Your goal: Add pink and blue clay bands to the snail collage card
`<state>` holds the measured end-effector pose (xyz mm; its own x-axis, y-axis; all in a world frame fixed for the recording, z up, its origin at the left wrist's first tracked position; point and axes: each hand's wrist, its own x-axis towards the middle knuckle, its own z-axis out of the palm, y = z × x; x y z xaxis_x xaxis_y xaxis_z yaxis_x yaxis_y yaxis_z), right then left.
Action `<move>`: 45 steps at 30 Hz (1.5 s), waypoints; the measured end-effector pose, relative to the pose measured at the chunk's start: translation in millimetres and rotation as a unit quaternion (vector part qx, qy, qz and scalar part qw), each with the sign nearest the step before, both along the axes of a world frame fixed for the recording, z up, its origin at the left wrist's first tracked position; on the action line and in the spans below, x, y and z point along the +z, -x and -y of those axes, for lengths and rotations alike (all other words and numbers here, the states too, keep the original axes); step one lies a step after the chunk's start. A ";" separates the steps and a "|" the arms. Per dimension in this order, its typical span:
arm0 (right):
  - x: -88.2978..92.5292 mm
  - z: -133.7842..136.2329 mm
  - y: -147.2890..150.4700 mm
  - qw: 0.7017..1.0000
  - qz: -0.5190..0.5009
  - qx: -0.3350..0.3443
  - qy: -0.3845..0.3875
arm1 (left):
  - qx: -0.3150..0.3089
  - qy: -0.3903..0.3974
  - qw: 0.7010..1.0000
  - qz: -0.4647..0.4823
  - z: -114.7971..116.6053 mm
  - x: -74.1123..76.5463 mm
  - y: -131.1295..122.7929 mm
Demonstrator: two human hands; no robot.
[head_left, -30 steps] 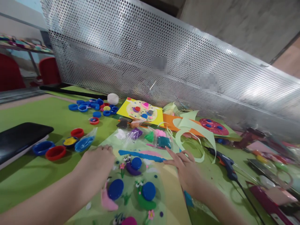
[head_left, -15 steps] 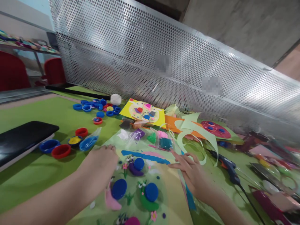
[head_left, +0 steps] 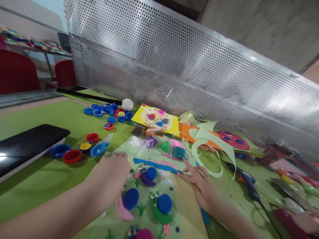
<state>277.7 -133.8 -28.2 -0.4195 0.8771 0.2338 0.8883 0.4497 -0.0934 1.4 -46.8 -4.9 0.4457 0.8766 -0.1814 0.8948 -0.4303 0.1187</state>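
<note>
A craft sheet (head_left: 179, 202) with clay snails and blue bottle caps lies in front of me on the green table (head_left: 50, 186). My left hand (head_left: 113, 169) rests palm down on the sheet's upper left corner. At the sheet's right edge my right hand (head_left: 199, 181) lies flat, fingers spread and pointing toward small bags of coloured clay (head_left: 159, 144). Neither hand grips anything. One blue cap (head_left: 151, 173) sits on a purple snail between my hands.
Loose blue, red and yellow caps (head_left: 72, 154) lie to the left, with more caps (head_left: 109, 111) and a white ball (head_left: 127, 104) further back. A black phone (head_left: 27, 142) is at far left. Paper scraps (head_left: 211, 142), a glue gun (head_left: 245, 179) and a perforated metal screen (head_left: 174, 59) stand right and behind.
The view has shifted slightly so everything sits further right. Both hands stay flat on the sheet, almost unmoved.
</note>
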 end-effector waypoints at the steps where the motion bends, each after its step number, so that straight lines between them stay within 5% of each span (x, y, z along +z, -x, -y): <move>1: 0.7 -0.1 -0.3 1.000 -0.007 -0.004 0.003 | -0.004 -0.004 1.000 -0.005 0.4 0.0 0.4; 9: 9.8 -0.1 -2.6 0.999 0.009 -0.015 0.035 | -0.008 0.007 0.999 -0.046 2.7 8.0 -0.7; 21: -4.7 3.1 2.7 0.993 0.099 0.034 -0.052 | 0.003 -0.001 0.998 -0.059 4.7 8.1 -4.0; 32: -12.5 -3.2 0.5 0.995 0.076 -0.030 -0.050 | 0.022 0.033 0.994 -0.100 6.1 20.1 -7.5; 39: -8.8 0.6 4.2 0.988 0.121 0.007 -0.098 | 0.049 0.025 0.993 -0.108 10.8 18.9 -7.7; 45: -5.5 -0.5 7.7 0.993 0.096 0.040 -0.063 | 0.041 0.028 0.994 -0.099 8.6 17.9 -7.7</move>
<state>270.0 -133.3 -33.6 -0.5344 0.8079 0.2484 0.8450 0.5173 0.1356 9.2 -55.4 13.0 0.3246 0.8947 -0.3068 0.9347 -0.3531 -0.0409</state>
